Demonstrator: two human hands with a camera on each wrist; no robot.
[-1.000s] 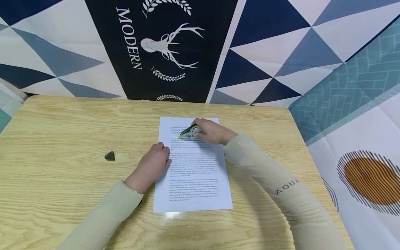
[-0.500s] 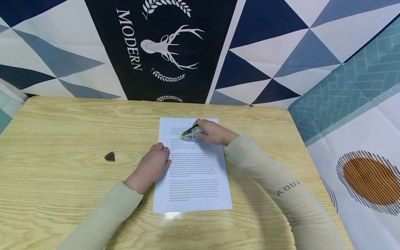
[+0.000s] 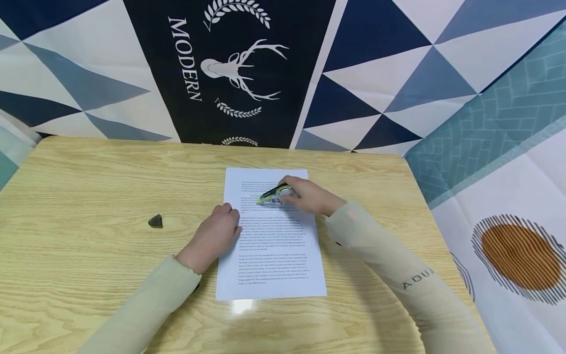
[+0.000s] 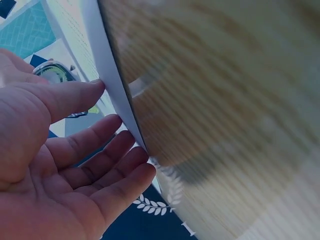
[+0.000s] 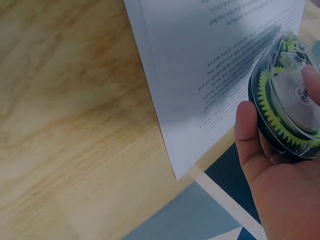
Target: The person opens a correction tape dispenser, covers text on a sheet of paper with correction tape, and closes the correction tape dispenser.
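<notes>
A sheet of printed paper (image 3: 271,246) lies on the wooden table. My right hand (image 3: 305,194) grips a correction tape dispenser (image 3: 274,195), clear-cased with a black edge and lime-green parts. Its tip points left, at the left part of the upper text; whether it touches the paper I cannot tell. In the right wrist view, green gear teeth and a white reel show inside the dispenser (image 5: 287,95), with the thumb on its side. My left hand (image 3: 214,236) rests at the sheet's left edge. The left wrist view shows its fingers (image 4: 85,142) extended along that edge.
A small dark wedge-shaped piece (image 3: 155,221) lies on the table (image 3: 88,255) left of the left hand. Behind the table's far edge hangs a patterned cloth (image 3: 239,73) with a deer head. Another printed cloth (image 3: 517,246) stands along the right side.
My right hand has moved slightly right and toward me with the correction tape dispenser, mostly in the last half second. The left hand stays at the paper's edge.
</notes>
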